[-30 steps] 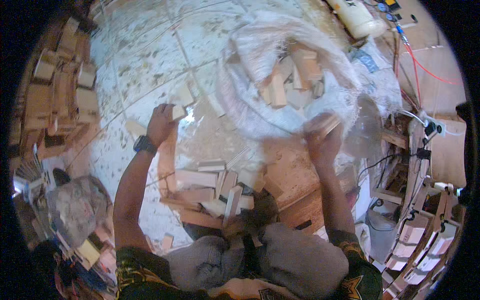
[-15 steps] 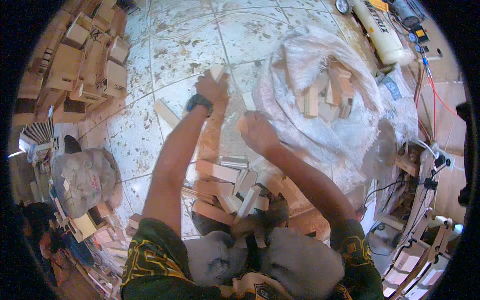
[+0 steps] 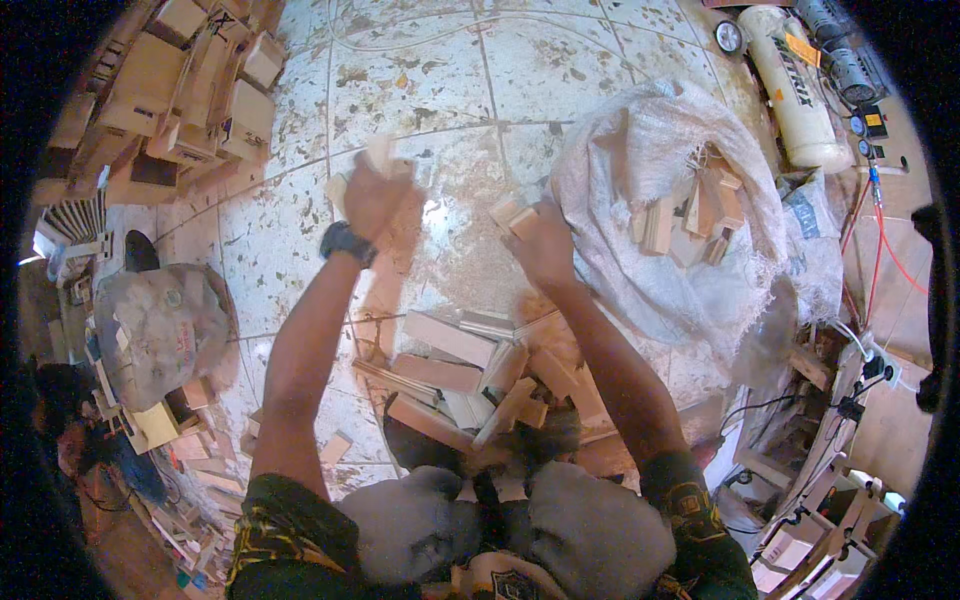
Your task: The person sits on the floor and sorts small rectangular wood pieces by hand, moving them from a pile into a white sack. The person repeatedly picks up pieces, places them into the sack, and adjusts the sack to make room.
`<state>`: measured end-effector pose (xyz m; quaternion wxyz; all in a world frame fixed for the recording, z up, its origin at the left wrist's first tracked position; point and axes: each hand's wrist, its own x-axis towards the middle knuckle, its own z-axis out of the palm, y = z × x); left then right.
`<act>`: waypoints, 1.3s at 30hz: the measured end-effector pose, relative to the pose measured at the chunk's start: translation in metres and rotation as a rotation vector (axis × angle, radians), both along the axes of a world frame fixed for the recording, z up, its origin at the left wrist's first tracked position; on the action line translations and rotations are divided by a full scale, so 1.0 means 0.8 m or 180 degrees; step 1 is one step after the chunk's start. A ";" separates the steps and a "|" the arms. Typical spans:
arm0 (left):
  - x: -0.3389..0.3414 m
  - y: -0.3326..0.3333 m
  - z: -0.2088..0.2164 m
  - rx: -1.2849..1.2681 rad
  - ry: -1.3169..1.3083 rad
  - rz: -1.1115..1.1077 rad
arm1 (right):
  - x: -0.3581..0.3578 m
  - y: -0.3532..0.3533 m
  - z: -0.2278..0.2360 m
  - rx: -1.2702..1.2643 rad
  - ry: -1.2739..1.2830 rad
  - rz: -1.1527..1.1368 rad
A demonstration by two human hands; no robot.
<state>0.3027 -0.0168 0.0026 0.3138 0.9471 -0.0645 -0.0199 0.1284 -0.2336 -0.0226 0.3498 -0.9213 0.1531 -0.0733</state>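
My left hand (image 3: 376, 205), smeared by motion, is over the tiled floor with its fingers closed round a pale wooden block (image 3: 378, 155). Another light piece shows at the hand's left side; whether it is gripped too I cannot tell. My right hand (image 3: 545, 250) grips small wooden blocks (image 3: 514, 217) beside the rim of a white woven sack (image 3: 600, 230). Inside the open sack lie several wooden blocks (image 3: 658, 225). Between my feet and hands is a loose pile of wooden offcuts (image 3: 450, 338), some flat and some leaning on each other.
Cardboard boxes (image 3: 245, 115) stand at the far left. A cream air compressor tank (image 3: 795, 95) with hoses is at the far right. Near the left edge sits a dusty grey bag (image 3: 165, 330), with scattered wood scraps below it. Cables and a power strip (image 3: 880, 370) run along the right.
My left hand has moved left, to where a loose wooden piece lay on the floor. My right hand stays near the sack, its blocks now more visible. The whole view has shifted slightly.
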 end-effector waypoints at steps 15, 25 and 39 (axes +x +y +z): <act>0.008 0.064 -0.032 0.1304 0.0418 0.0476 | -0.128 -0.079 0.170 0.0290 -0.1306 -0.0971; -0.127 -0.119 0.110 -0.2426 0.1374 -0.1906 | -0.178 -0.198 0.148 -0.0820 -0.0279 -0.1069; -0.166 -0.353 0.120 -0.1298 -0.0602 -0.2295 | -0.225 -0.185 0.085 -0.0836 0.0254 -0.0929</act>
